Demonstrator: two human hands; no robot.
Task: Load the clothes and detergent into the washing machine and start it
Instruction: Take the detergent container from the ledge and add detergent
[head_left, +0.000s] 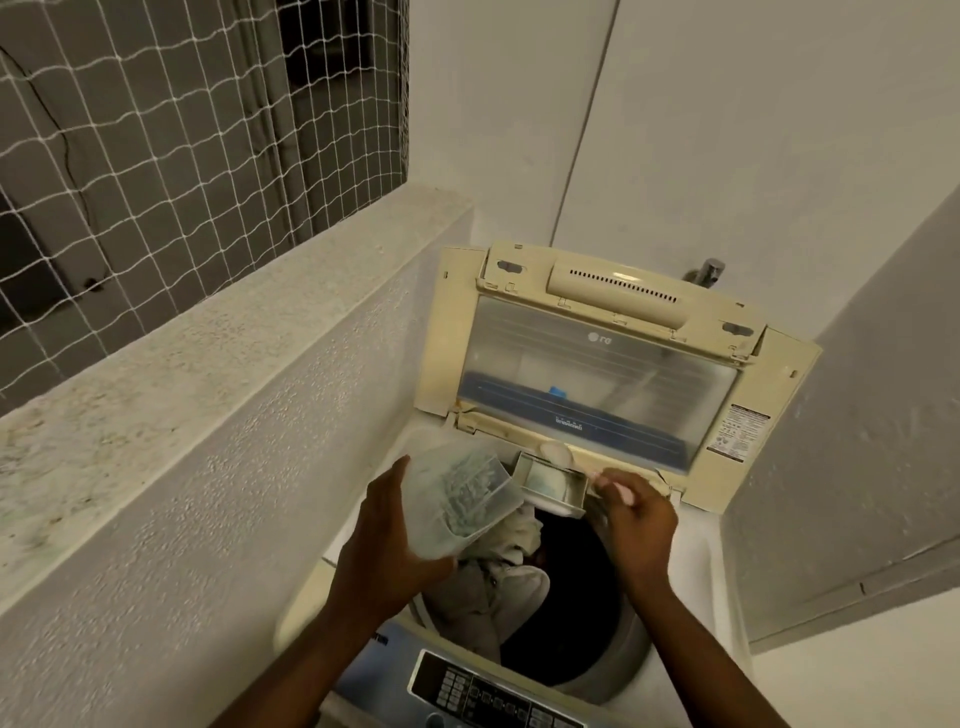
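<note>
A top-loading washing machine (691, 566) stands below me with its cream lid (597, 358) raised against the wall. Grey and beige clothes (493, 582) lie in the left of the dark drum. My left hand (389, 540) grips a clear plastic container of pale green detergent powder (462, 499), tilted toward the pulled-out detergent drawer (553, 486) at the drum's back rim. My right hand (636, 519) holds a small pale scoop handle (615, 486) beside the drawer; the scoop's bowl (556, 452) rests above the drawer. The control panel (488, 696) is at the near edge.
A rough concrete ledge (208, 332) runs along the left, with netting (182, 130) over the opening above it. A metal tap (709, 273) sticks out of the white wall behind the lid. A grey wall (857, 441) closes in on the right.
</note>
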